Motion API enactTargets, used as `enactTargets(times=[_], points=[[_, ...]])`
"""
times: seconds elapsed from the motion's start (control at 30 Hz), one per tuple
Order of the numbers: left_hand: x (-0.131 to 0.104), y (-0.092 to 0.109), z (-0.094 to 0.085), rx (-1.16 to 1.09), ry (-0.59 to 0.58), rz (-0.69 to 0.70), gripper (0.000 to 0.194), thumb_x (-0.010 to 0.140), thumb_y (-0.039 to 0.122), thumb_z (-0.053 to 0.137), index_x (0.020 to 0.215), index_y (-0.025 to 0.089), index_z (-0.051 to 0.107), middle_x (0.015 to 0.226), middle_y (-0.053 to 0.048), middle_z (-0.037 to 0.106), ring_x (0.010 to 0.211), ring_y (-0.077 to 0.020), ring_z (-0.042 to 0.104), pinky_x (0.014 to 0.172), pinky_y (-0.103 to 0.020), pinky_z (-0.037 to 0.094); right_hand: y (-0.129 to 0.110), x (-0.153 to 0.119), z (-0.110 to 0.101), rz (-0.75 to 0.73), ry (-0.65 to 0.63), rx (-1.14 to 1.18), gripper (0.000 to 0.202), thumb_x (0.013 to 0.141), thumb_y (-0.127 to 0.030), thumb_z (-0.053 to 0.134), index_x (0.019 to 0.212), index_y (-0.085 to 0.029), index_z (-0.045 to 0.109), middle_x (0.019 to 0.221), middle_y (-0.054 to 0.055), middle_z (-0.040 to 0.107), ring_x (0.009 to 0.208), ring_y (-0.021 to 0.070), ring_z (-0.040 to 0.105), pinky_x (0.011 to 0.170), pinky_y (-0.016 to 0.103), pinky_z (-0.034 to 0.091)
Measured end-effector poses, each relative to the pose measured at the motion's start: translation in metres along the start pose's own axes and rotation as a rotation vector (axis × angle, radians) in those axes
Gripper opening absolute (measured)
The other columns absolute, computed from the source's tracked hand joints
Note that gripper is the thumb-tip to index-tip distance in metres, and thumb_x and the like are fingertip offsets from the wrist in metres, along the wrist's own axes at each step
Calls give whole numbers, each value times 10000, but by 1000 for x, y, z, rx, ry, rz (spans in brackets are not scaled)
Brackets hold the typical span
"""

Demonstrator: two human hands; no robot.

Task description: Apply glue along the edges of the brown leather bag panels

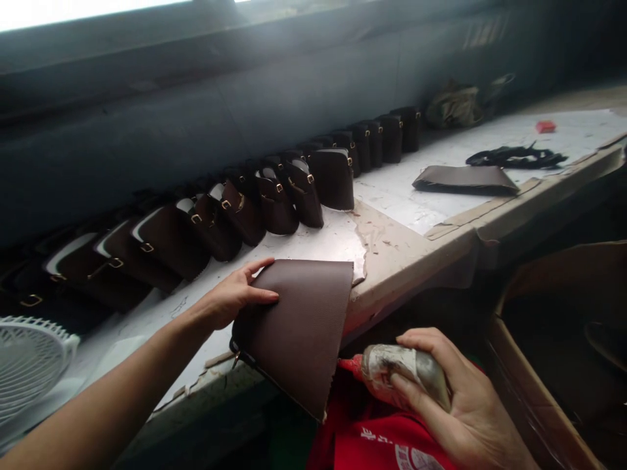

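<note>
My left hand (pixel 243 292) grips the upper left edge of a dark brown leather bag piece (pixel 298 320), thumb on its face. The piece tilts over the table's front edge, with a small metal ring fitting at its lower left. In my right hand (pixel 458 391) is a glue bottle (pixel 406 375) with a red nozzle, fingers wrapped around its body. The nozzle tip points left, at the raw right edge of the piece; whether they touch I cannot tell. The bottle's label is worn and stained.
Brown bag pieces with gold buckles (pixel 279 202) stand in rows along the wall. A white fan (pixel 32 365) is at left. On the table (pixel 392 228) lie a flat brown piece (pixel 465 179), black straps (pixel 516 156) and a red box (pixel 545 126). A cardboard box (pixel 539 391) stands at right.
</note>
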State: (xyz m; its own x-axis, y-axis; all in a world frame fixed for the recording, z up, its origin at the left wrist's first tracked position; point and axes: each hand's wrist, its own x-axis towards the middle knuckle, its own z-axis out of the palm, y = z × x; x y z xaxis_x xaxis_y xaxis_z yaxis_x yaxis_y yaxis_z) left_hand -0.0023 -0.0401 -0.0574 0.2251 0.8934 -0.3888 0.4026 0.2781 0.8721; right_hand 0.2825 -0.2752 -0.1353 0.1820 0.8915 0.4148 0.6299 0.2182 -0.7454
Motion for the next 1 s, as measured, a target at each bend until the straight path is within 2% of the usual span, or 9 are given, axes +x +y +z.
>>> enactTargets(times=[0.07, 0.13, 0.23, 0.37, 0.53, 0.67, 0.87, 0.93, 1.0], points=[[-2, 3, -2, -97, -68, 54, 1069, 574, 243, 952, 1552, 358, 535, 1417, -112, 692, 1027, -321, 783, 777, -385, 680, 1, 0, 0, 7, 7, 4, 209, 992, -301, 659, 1185, -289, 582, 1088, -1, 711, 913, 148, 745, 781, 183, 592], [-5, 5, -5, -126, -74, 169, 978, 614, 282, 941, 1519, 368, 581, 1477, -87, 665, 1113, -328, 767, 839, -381, 685, 0, 0, 2, 51, 45, 21, 198, 987, -330, 663, 1170, -286, 601, 1098, 2, 709, 918, 160, 736, 794, 206, 591], [-10, 5, -13, -161, -14, 348, 907, 631, 363, 931, 1486, 331, 628, 1465, -91, 676, 1195, -361, 731, 917, -419, 678, -2, 1, 7, 159, 151, 67, 225, 982, -404, 666, 1161, -273, 629, 1121, 18, 712, 935, 193, 728, 851, 273, 591], [-13, -8, -27, -110, 106, 527, 988, 642, 464, 924, 1549, 322, 560, 1432, -116, 698, 1168, -396, 729, 911, -488, 676, 2, 5, 11, 303, 298, 112, 347, 953, -520, 685, 1177, -257, 663, 1127, 36, 740, 936, 229, 738, 922, 335, 592], [-15, -53, -52, -21, 168, 538, 953, 643, 552, 948, 1507, 340, 604, 1385, -136, 725, 1121, -404, 746, 884, -519, 678, 18, 2, 5, 445, 380, 143, 463, 884, -598, 746, 1191, -253, 704, 1104, 40, 775, 884, 227, 755, 801, 292, 625], [-28, -78, -68, -39, 182, 546, 973, 672, 560, 954, 1542, 417, 543, 1466, -113, 679, 1122, -398, 752, 868, -547, 688, 18, -2, -4, 508, 416, 195, 534, 845, -619, 782, 1225, -252, 702, 1129, 57, 773, 908, 242, 756, 806, 304, 644], [-56, -80, -77, 25, 79, 492, 1057, 725, 393, 962, 1616, 473, 400, 1674, -95, 467, 1047, -343, 780, 781, -436, 717, 5, 2, -15, 564, 490, 198, 569, 768, -675, 813, 1178, -292, 720, 1083, 63, 770, 881, 289, 755, 770, 379, 685], [-64, -76, -75, 106, 77, 518, 1061, 747, 377, 946, 1634, 459, 370, 1703, -97, 418, 1126, -361, 759, 802, -424, 715, 1, 4, -17, 562, 506, 228, 575, 747, -686, 818, 1160, -300, 718, 1073, 64, 764, 878, 306, 751, 786, 423, 689], [-70, -73, -73, 205, 120, 570, 998, 737, 388, 947, 1605, 404, 455, 1679, -99, 457, 1279, -403, 688, 892, -442, 699, -2, 5, -18, 570, 495, 256, 568, 768, -671, 814, 1183, -300, 700, 1104, 71, 749, 908, 326, 742, 850, 494, 680]])
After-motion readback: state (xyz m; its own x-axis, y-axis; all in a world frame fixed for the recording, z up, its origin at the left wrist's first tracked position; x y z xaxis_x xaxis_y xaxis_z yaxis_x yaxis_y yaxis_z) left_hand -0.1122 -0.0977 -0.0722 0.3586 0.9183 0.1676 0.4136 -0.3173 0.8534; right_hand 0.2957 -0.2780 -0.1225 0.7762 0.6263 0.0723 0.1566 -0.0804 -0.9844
